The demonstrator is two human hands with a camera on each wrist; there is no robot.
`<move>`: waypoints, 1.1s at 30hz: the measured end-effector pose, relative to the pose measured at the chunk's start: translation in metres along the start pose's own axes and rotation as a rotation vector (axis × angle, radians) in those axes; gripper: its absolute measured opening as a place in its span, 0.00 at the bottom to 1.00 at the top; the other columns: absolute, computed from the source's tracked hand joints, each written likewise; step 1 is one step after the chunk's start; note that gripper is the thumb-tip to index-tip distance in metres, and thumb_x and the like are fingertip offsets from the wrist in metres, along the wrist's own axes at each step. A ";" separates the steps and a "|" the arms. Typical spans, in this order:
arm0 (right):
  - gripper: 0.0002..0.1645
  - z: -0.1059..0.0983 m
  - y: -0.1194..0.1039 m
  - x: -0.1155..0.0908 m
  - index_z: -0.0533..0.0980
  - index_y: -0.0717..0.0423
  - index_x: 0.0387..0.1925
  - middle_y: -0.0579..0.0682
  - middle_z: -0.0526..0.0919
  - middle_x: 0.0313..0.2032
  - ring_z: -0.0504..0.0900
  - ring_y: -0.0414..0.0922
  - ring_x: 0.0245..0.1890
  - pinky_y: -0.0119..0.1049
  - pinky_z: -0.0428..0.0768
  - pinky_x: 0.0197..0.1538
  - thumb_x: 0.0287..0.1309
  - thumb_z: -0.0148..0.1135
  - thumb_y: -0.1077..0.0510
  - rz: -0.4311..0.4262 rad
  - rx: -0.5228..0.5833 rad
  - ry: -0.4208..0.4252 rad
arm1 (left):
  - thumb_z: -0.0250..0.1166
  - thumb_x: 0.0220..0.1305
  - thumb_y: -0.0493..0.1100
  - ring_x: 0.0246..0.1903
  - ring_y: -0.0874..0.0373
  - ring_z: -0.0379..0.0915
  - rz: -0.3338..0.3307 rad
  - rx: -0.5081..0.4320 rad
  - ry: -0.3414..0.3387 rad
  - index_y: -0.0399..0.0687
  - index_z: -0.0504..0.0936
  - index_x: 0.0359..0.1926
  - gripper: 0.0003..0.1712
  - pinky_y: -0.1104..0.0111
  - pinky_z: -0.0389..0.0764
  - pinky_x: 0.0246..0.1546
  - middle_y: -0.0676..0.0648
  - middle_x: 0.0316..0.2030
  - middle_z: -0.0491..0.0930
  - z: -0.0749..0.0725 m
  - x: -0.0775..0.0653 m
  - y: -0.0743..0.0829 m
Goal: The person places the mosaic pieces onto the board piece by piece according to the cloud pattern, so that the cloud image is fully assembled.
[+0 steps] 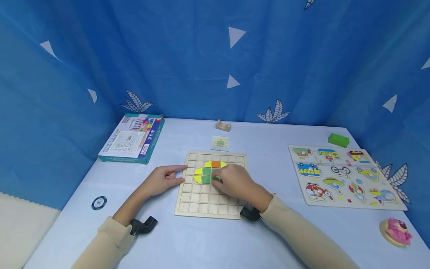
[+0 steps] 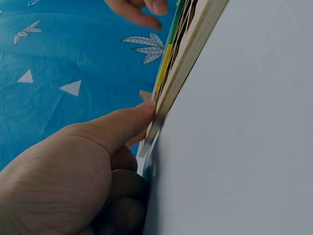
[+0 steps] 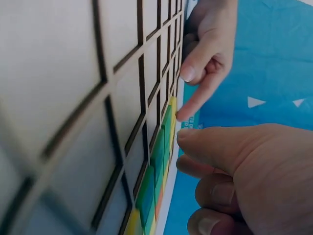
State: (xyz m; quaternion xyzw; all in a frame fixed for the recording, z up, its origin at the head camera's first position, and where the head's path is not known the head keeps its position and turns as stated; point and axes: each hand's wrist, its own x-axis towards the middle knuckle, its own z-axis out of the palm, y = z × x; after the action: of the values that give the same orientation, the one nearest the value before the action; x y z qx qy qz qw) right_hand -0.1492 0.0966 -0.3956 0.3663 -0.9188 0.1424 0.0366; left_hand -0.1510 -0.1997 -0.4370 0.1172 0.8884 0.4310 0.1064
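Note:
A square wooden grid board (image 1: 195, 207) lies flat on the table. Set in its upper cells are green tiles (image 1: 206, 179), an orange tile (image 1: 215, 164) and yellow rounded tiles (image 1: 197, 176). My left hand (image 1: 159, 181) is at the board's left edge, index finger and thumb stretched out; in the left wrist view the thumb (image 2: 129, 122) touches the board's side. Over the tiles, my right hand (image 1: 236, 181) has its thumb and index fingertips right at the green tiles, covering some of them. No loose piece shows between its fingers in the right wrist view.
Behind the board lie a small pattern card (image 1: 220, 143) and a wooden holder (image 1: 223, 126). A boxed game (image 1: 131, 140) and a round chip (image 1: 99, 203) are at left. On the right are a vehicle puzzle board (image 1: 346, 175), a green block (image 1: 338, 140) and a pink figure (image 1: 397, 231).

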 end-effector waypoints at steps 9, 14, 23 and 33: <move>0.11 -0.027 0.025 -0.065 0.88 0.47 0.44 0.34 0.68 0.14 0.65 0.33 0.16 0.31 0.66 0.22 0.60 0.73 0.51 0.220 0.095 -0.003 | 0.72 0.65 0.50 0.17 0.60 0.58 0.012 -0.005 0.002 0.54 0.81 0.66 0.28 0.69 0.61 0.23 0.54 0.16 0.64 -0.002 -0.001 0.000; 0.09 -0.033 0.044 -0.109 0.88 0.46 0.42 0.33 0.67 0.14 0.66 0.33 0.15 0.31 0.68 0.23 0.60 0.74 0.52 0.310 0.143 -0.029 | 0.72 0.65 0.51 0.17 0.60 0.58 0.012 0.004 0.001 0.55 0.81 0.66 0.28 0.68 0.62 0.24 0.54 0.16 0.63 -0.002 0.000 0.000; 0.10 -0.035 0.066 -0.154 0.87 0.40 0.43 0.33 0.66 0.15 0.65 0.34 0.17 0.30 0.65 0.24 0.58 0.76 0.52 0.403 0.116 -0.019 | 0.72 0.65 0.51 0.18 0.60 0.59 0.003 0.004 0.002 0.55 0.80 0.66 0.29 0.68 0.61 0.24 0.54 0.16 0.63 -0.003 -0.001 0.000; 0.18 -0.036 0.075 -0.160 0.86 0.44 0.49 0.35 0.67 0.15 0.66 0.35 0.18 0.30 0.67 0.25 0.57 0.77 0.48 0.447 0.071 -0.054 | 0.73 0.65 0.51 0.18 0.60 0.59 0.006 0.002 0.003 0.55 0.80 0.66 0.29 0.68 0.61 0.24 0.54 0.16 0.63 -0.003 -0.002 0.001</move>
State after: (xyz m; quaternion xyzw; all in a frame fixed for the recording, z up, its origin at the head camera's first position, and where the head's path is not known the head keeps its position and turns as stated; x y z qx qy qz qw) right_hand -0.0850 0.2651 -0.4065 0.1581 -0.9722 0.1693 -0.0336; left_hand -0.1501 -0.2017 -0.4344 0.1195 0.8886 0.4306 0.1036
